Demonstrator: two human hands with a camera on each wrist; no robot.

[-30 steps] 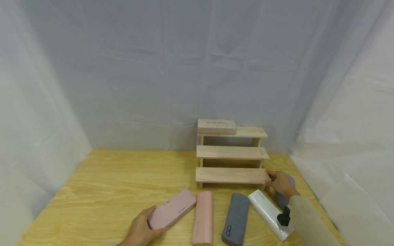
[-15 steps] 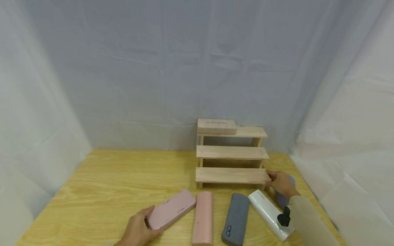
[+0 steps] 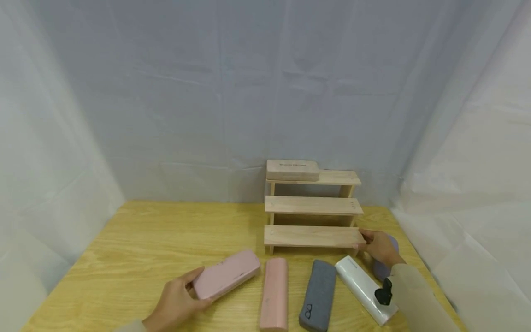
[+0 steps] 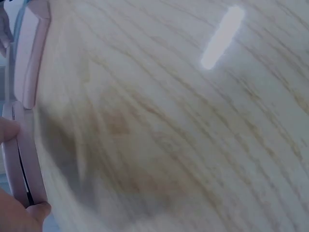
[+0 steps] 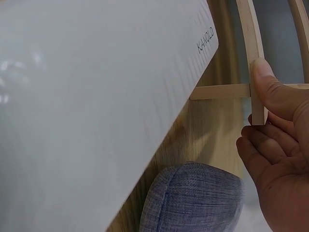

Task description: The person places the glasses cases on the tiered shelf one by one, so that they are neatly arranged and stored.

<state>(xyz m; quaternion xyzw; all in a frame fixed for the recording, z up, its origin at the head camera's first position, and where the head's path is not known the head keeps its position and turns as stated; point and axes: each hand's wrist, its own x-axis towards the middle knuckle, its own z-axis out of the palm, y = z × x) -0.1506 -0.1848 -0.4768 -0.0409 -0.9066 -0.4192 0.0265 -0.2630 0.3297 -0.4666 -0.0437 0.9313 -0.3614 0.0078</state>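
The pale pink case (image 3: 227, 274) is in front of the wooden stand (image 3: 313, 235), toward its left, gripped by the left hand (image 3: 176, 295): thumb and fingers spread just wide enough to clasp its near end. Whether it touches the table is hard to tell. The right hand (image 3: 379, 248) pinches the right end of the stand's lowest step, thumb on top, fingers curled beneath.

Before the stand lie a salmon case (image 3: 274, 295), a grey case (image 3: 318, 295) and a glossy white case (image 3: 362, 286), the last angled under the right forearm; a purple fabric case (image 3: 380, 271) sits just right of it, partly hidden by the right hand. A beige case (image 3: 292, 169) rests on the stand's top step, at the left.

The table (image 3: 166, 235) beneath the stand is yellowish, wood-grained and shiny — a bright streak of light (image 4: 223, 37) reflects off it in the left wrist view. Pale, creased sheeting (image 3: 186, 92) hangs behind the stand and to both sides.

The white case reads "KANOLD". The grey one bears a black glasses outline; the beige lid's dark lettering is too small to read — likewise the pink case's marks.
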